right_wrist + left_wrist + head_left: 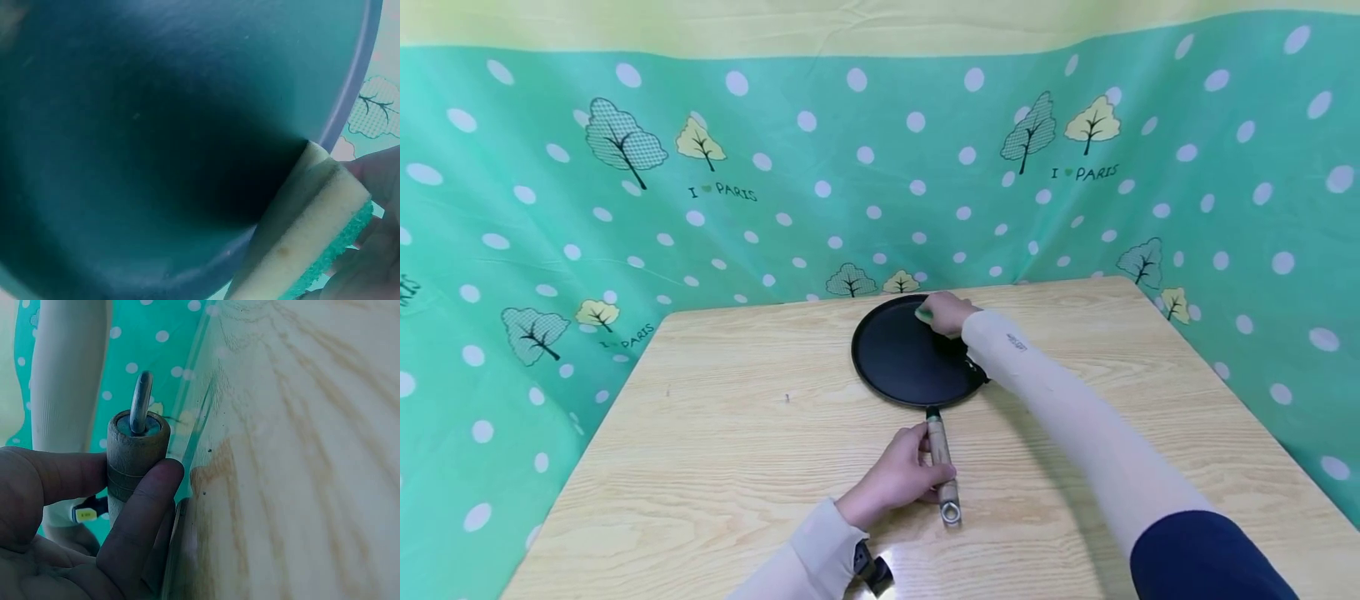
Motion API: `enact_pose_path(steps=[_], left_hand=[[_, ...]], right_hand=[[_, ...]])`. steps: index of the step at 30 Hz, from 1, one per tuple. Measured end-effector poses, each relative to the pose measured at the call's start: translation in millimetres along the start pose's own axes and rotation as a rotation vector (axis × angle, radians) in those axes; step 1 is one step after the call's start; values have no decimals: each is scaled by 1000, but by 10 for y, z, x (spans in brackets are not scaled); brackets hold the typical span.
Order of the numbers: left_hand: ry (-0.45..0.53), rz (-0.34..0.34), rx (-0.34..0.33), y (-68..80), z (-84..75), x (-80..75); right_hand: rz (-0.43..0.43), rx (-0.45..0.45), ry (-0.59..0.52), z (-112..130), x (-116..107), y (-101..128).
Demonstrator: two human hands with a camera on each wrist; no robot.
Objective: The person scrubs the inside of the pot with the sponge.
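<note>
A flat round black frying pan (906, 354) lies on the table, its wooden handle (938, 446) pointing toward me. My left hand (895, 473) grips that handle from the left. In the left wrist view, thumb and fingers wrap the handle (139, 447) just below its metal hanging ring (142, 400). Over the far right part of the pan, my right hand (947, 313) holds a sponge (312, 228), pale yellow with a green scouring layer. The sponge's yellow side meets the pan surface (144, 156) close to the rim. Only a sliver of green sponge shows in the head view.
The light wood-grain table (737, 450) extends around the pan on all sides. Behind it and along both sides hangs a green polka-dot cloth (820, 167) with printed trees. A dark wrist device (872, 569) sits at my left wrist, near the tabletop.
</note>
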State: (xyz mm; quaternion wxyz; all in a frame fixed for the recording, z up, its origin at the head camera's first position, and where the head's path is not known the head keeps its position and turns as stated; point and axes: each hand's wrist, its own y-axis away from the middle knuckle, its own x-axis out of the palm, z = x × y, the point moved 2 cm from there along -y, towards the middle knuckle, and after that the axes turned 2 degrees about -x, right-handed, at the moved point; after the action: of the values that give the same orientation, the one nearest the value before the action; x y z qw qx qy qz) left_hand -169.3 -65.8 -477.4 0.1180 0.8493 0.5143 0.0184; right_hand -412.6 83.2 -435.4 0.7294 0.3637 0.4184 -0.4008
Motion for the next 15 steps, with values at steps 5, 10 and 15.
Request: enact_pose_path(steps=[5,10,15], left_hand=[[4,4,7,2,-6,-3],[13,17,15,8,-18,2],[18,20,17,12,-19,1]], right_hand=[[28,-3,20,-47,-32,87],[50,9,51,-94,-42,177],[55,0,68,-117,-49,353]])
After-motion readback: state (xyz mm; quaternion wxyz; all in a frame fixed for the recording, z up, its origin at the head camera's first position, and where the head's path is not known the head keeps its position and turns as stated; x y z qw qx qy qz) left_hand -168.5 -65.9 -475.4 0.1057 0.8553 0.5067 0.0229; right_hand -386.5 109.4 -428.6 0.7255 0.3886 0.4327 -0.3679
